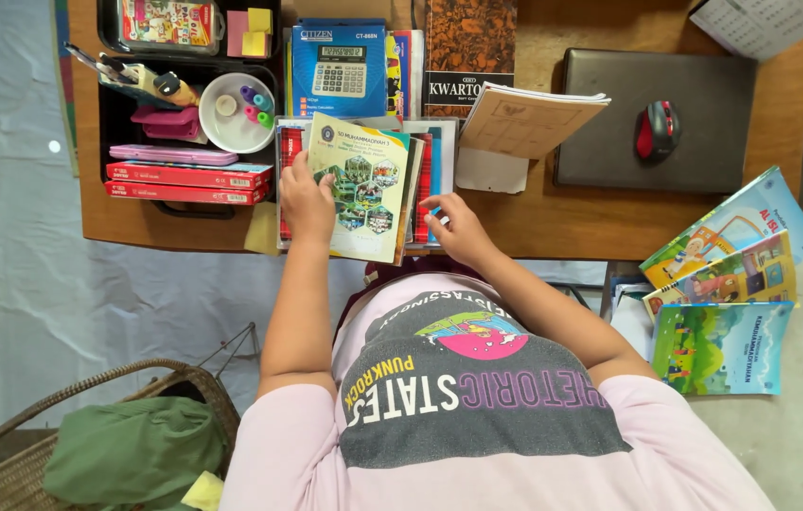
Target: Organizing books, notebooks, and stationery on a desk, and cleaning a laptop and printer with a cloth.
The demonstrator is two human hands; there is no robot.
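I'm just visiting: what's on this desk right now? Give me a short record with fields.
left hand: flat on a green-and-white booklet atop a stack of books
right hand: fingers on the stack's right edge
desk: wooden, seen from above
behind stack: boxed calculator, open notebook
right: red mouse on closed laptop
left: black organiser tray with pens
side surface: three colourful schoolbooks
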